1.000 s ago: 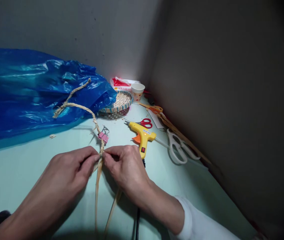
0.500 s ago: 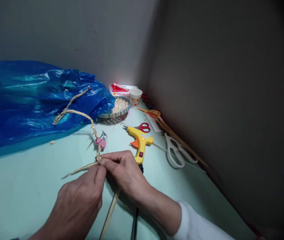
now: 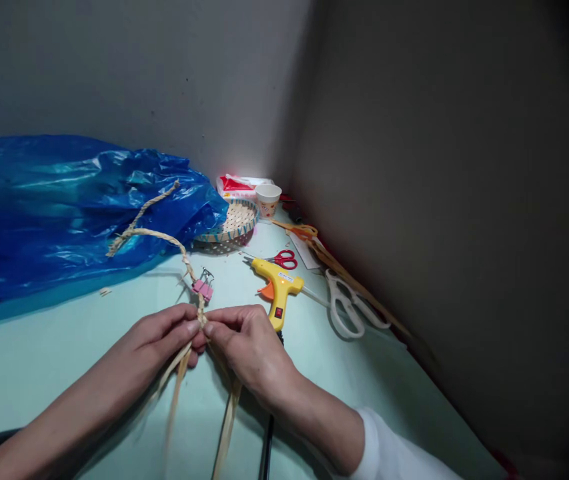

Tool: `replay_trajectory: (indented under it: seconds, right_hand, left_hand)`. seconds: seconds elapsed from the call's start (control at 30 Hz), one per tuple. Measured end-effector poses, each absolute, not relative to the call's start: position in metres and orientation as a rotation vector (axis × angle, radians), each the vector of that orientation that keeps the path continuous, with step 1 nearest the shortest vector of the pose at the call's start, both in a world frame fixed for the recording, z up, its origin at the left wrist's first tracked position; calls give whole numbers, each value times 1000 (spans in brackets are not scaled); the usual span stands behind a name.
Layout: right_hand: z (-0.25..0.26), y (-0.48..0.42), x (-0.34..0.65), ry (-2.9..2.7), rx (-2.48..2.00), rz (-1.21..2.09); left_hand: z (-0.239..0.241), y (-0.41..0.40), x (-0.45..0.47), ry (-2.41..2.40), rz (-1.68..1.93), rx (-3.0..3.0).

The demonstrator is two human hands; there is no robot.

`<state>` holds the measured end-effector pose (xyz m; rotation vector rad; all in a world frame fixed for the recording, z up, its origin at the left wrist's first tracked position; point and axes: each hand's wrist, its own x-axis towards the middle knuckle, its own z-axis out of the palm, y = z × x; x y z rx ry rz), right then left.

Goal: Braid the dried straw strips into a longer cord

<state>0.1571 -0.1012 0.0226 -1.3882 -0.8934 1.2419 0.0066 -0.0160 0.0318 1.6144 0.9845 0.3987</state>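
A pale straw braid (image 3: 161,235) runs from the blue plastic bag down toward me, with a pink binder clip (image 3: 203,289) fastened on it. Just below the clip, my left hand (image 3: 167,337) pinches the braid from the left side. My right hand (image 3: 251,343) pinches it from the right, its fingertips almost meeting the left ones. Loose straw strands (image 3: 178,380) hang below my left hand, and another flat strand (image 3: 227,427) comes down from under my right hand. The exact crossing of the strands is hidden by my fingers.
A yellow glue gun (image 3: 279,290) lies right of my hands, beside red-handled scissors (image 3: 287,260) and white-handled scissors (image 3: 343,307). Behind are a woven basket (image 3: 239,220), a paper cup (image 3: 267,200) and orange-handled scissors (image 3: 304,231). The blue plastic bag (image 3: 39,213) covers the back left.
My left hand has turned and moved up slightly, now pinching the braid from the side. The strand that stuck out leftward now hangs down with another one. My right hand stays nearly in place.
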Motion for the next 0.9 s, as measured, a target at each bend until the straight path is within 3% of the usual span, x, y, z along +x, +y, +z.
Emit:
replay_trajectory:
  seconds: [0.2,0.57,0.9]
  right_hand:
    - [29,-107,160,-1185,-1605,1077]
    - [33,-112,151,-1491,-1926,796]
    - [42,-132,154,-1999,-1929,274]
  left_hand:
    - [8,-21,10,917,281,1210]
    - [26,-31,17,1100,377,1337]
    - [8,-27,1,1137,369,1356]
